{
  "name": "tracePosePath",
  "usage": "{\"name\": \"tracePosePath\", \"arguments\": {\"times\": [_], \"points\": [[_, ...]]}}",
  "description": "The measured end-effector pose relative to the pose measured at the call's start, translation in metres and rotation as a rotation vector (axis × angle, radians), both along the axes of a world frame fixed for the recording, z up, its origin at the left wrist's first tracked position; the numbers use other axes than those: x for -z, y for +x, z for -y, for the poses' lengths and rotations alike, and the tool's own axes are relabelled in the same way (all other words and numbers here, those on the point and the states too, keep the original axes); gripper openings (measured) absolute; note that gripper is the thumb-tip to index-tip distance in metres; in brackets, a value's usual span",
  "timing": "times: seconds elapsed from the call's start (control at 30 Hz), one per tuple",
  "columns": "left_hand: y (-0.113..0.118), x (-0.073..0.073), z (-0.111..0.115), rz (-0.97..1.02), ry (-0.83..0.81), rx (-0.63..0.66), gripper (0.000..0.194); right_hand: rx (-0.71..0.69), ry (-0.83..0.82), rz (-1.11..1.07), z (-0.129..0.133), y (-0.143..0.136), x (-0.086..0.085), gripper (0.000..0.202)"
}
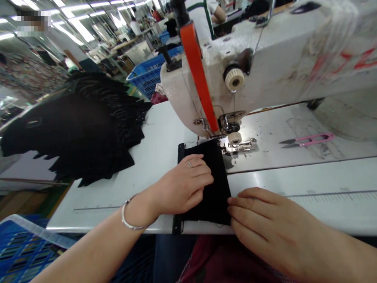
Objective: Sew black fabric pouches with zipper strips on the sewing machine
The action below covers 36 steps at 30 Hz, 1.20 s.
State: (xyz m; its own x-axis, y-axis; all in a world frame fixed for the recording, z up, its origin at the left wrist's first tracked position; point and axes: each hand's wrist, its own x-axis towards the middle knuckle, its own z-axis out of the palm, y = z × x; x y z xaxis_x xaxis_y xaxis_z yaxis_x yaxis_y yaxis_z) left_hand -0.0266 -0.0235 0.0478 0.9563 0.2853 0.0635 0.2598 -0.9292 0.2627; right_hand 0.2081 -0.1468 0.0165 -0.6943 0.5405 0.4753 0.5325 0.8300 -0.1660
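Note:
A black fabric piece (216,184) lies on the white sewing table, its far end by the presser foot of the sewing machine (235,146). On top of the fabric rests my left hand (188,182), fingers curled and pressing it down; a ring and a bracelet show on this arm. My right hand (265,224) holds the right edge of the fabric near the table's front, fingers together, the thumb hidden. Along the fabric's left side runs a narrow black strip (177,224) with small metal fittings, partly covered by my left hand.
A fanned stack of black fabric pieces (88,125) lies at the left. Pink thread snips (315,138) rest on the machine bed, right. Blue baskets stand behind the table (147,72) and at the lower left (23,247). People sit at other machines farther back.

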Motion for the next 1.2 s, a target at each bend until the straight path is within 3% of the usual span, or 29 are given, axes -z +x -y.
{"name": "tracePosePath", "arguments": {"times": [0.23,0.4,0.53,0.7,1.03,1.2], "points": [[0.005,0.011,0.013,-0.084,0.133,-0.059,0.046,0.018,-0.017,-0.036,0.0,0.001,0.004,0.042],[0.01,0.015,0.02,-0.074,0.175,-0.12,0.045,0.019,-0.019,-0.038,-0.002,-0.001,0.004,0.044],[0.011,0.018,0.023,-0.042,0.136,-0.082,0.046,0.021,-0.004,-0.051,-0.003,-0.001,0.006,0.041],[0.01,0.022,0.025,0.004,0.081,-0.125,0.046,0.063,0.057,-0.008,-0.001,-0.001,0.009,0.038],[0.015,0.021,0.004,0.008,0.134,-0.108,0.045,0.082,0.083,-0.043,-0.018,-0.005,0.008,0.041],[0.009,0.016,0.025,0.043,0.147,-0.073,0.042,0.086,0.025,-0.113,-0.029,-0.003,0.017,0.038]]}}
